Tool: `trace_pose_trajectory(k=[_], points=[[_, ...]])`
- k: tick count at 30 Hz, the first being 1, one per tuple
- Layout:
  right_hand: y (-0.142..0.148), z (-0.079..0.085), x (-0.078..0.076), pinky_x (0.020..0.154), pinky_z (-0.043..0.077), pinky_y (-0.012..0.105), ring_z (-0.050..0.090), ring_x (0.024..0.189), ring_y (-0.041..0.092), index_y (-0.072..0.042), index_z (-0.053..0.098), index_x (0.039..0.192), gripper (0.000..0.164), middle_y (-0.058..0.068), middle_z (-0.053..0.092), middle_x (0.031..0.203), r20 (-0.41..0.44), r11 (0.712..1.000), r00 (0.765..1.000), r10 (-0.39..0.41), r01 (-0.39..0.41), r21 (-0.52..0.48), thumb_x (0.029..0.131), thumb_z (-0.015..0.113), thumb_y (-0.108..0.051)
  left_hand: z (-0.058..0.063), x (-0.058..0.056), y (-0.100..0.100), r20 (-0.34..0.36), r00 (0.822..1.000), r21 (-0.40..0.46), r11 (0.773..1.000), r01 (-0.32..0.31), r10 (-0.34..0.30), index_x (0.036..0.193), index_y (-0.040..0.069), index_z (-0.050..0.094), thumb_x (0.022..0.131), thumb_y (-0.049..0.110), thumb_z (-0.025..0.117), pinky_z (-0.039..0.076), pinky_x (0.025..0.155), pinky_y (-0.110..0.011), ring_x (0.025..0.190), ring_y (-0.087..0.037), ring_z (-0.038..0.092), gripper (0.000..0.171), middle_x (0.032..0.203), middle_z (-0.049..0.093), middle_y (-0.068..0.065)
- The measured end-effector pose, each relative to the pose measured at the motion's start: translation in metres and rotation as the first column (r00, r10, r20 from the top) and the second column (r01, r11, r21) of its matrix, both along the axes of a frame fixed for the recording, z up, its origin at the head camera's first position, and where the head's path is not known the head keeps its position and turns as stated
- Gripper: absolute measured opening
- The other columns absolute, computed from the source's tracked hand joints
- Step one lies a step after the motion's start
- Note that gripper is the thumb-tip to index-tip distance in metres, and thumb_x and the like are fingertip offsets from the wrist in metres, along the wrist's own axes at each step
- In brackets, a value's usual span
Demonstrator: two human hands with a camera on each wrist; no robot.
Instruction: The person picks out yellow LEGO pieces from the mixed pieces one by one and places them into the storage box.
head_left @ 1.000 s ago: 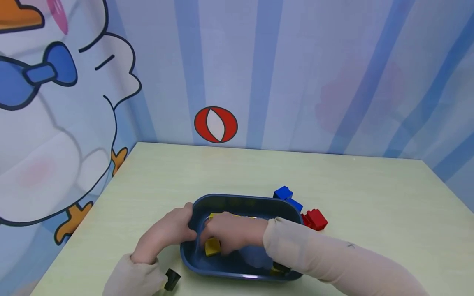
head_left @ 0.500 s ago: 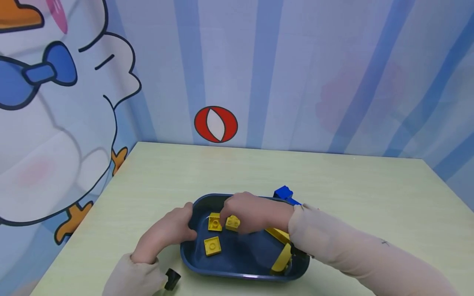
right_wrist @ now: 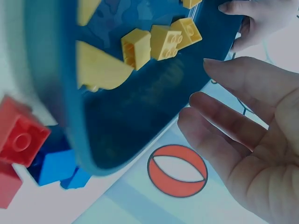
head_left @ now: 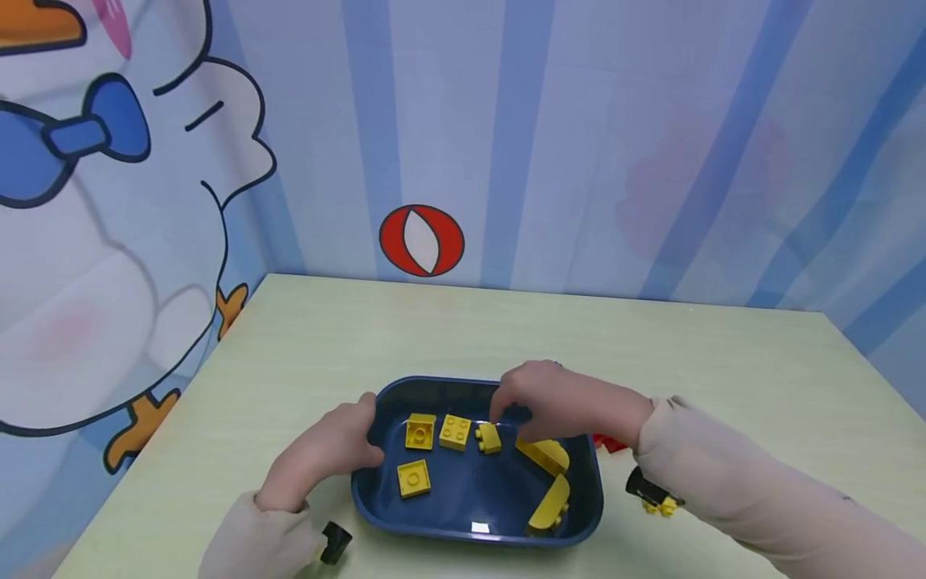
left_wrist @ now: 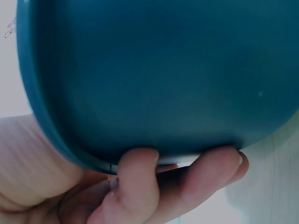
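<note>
A dark blue tray (head_left: 470, 503) stands on the table with several yellow toy bricks inside. My left hand (head_left: 329, 446) grips its left rim; in the left wrist view, fingers (left_wrist: 140, 182) bend against the tray's wall (left_wrist: 177, 79). Above the back right of the tray, my right hand (head_left: 557, 400) holds nothing; its thumb and fingers stand apart in the right wrist view. In a row lie a square brick (head_left: 419, 432), a four-stud brick (head_left: 455, 432) and a small brick (head_left: 488, 438). Nearer the front is another square brick (head_left: 414, 479). Two curved bricks (head_left: 551, 505) lie at the right.
Outside the tray, red bricks (right_wrist: 21, 133) and blue bricks (right_wrist: 58, 165) lie beyond its right end, mostly behind my right arm in the head view. A yellow piece (head_left: 660, 507) shows below the right sleeve. A patterned wall (head_left: 579, 145) closes off the table's back.
My right hand has risen from among the yellow bricks and moved right and back, uncovering them. The small bricks now stand in a row. My left hand keeps its place on the rim.
</note>
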State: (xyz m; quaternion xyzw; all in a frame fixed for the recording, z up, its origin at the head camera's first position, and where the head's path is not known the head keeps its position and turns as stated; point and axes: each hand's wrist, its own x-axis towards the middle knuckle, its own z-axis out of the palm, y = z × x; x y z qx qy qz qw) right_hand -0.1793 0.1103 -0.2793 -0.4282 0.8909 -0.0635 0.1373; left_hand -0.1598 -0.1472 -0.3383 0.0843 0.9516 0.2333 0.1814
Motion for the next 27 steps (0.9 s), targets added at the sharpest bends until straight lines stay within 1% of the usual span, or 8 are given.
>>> trace_pose_trajectory(k=[6, 8, 12, 16, 19, 22, 24, 27], points=[[0.019, 0.004, 0.004, 0.079, 0.050, 0.032, 0.060, 0.091, 0.018, -0.009, 0.072, 0.100, 0.023, -0.002, 0.065, 0.097, 0.011, 0.997, 0.997, -0.074, 0.074, -0.007, 0.077, 0.073, -0.005, 0.000, 0.001, -0.001, -0.003, 1.000, 0.006, 1.000, -0.004, 0.004, 0.136, -0.016, 0.026, 0.079, 0.005, 0.067, 0.047, 0.068, -0.033, 0.081, -0.023, 0.053, 0.074, 0.121, 0.053, -0.028], [0.026, 0.007, 0.006, 0.078, 0.050, 0.033, 0.060, 0.090, 0.017, -0.009, 0.071, 0.098, 0.023, -0.001, 0.065, 0.097, 0.002, 0.996, 0.996, -0.087, 0.087, -0.019, 0.076, 0.073, -0.005, 0.000, 0.001, -0.001, -0.005, 1.000, 0.006, 1.000, -0.005, 0.005, 0.135, -0.016, 0.028, 0.079, 0.005, 0.067, 0.047, 0.068, -0.032, 0.080, -0.023, 0.053, 0.072, 0.120, 0.054, -0.027], [0.045, 0.015, 0.012, 0.073, 0.051, 0.032, 0.061, 0.089, 0.019, -0.009, 0.071, 0.096, 0.021, -0.001, 0.065, 0.096, -0.018, 0.992, 0.994, -0.109, 0.107, -0.069, 0.076, 0.072, -0.003, 0.001, 0.001, 0.000, -0.021, 1.000, 0.010, 1.000, 0.000, 0.000, 0.134, -0.016, 0.030, 0.079, 0.005, 0.067, 0.046, 0.065, -0.032, 0.077, -0.023, 0.053, 0.070, 0.116, 0.056, -0.026], [0.065, 0.018, 0.017, 0.068, 0.052, 0.030, 0.061, 0.084, 0.018, -0.010, 0.072, 0.093, 0.020, -0.003, 0.065, 0.093, -0.042, 0.982, 0.987, -0.157, 0.151, -0.117, 0.074, 0.073, -0.002, 0.001, 0.001, -0.001, -0.034, 0.999, 0.014, 1.000, 0.006, -0.006, 0.135, -0.018, 0.027, 0.079, 0.004, 0.067, 0.046, 0.065, -0.032, 0.079, -0.024, 0.053, 0.073, 0.119, 0.054, -0.028], [0.078, 0.017, 0.019, 0.067, 0.051, 0.030, 0.060, 0.082, 0.015, -0.012, 0.072, 0.091, 0.020, -0.004, 0.065, 0.090, -0.054, 0.973, 0.978, -0.199, 0.191, -0.130, 0.073, 0.075, -0.003, 0.001, 0.001, -0.001, -0.027, 1.000, 0.011, 1.000, 0.001, -0.001, 0.136, -0.017, 0.025, 0.079, 0.004, 0.067, 0.045, 0.065, -0.032, 0.079, -0.024, 0.053, 0.074, 0.120, 0.053, -0.028], [0.092, 0.013, 0.021, 0.067, 0.051, 0.029, 0.058, 0.081, 0.014, -0.015, 0.071, 0.090, 0.020, -0.005, 0.064, 0.089, -0.050, 0.964, 0.969, -0.241, 0.233, -0.125, 0.072, 0.076, -0.005, 0.002, 0.000, -0.001, -0.017, 1.000, 0.011, 1.000, 0.002, -0.001, 0.135, -0.017, 0.027, 0.079, 0.004, 0.067, 0.045, 0.064, -0.032, 0.078, -0.023, 0.053, 0.072, 0.118, 0.054, -0.027], [0.101, 0.009, 0.023, 0.067, 0.051, 0.030, 0.058, 0.081, 0.014, -0.015, 0.071, 0.090, 0.021, -0.005, 0.064, 0.090, -0.038, 0.958, 0.962, -0.271, 0.265, -0.114, 0.071, 0.077, -0.006, 0.002, 0.001, 0.000, -0.010, 1.000, 0.013, 1.000, 0.000, 0.000, 0.135, -0.017, 0.027, 0.079, 0.004, 0.067, 0.045, 0.064, -0.031, 0.077, -0.023, 0.053, 0.072, 0.118, 0.054, -0.027], [0.116, 0.003, 0.026, 0.067, 0.051, 0.031, 0.059, 0.083, 0.016, -0.015, 0.070, 0.091, 0.024, -0.005, 0.065, 0.092, 0.004, 0.941, 0.946, -0.324, 0.323, -0.099, 0.071, 0.078, -0.006, 0.002, 0.001, 0.000, -0.004, 1.000, 0.015, 1.000, 0.002, -0.002, 0.135, -0.017, 0.027, 0.079, 0.004, 0.067, 0.045, 0.063, -0.031, 0.077, -0.023, 0.053, 0.072, 0.118, 0.054, -0.028]])
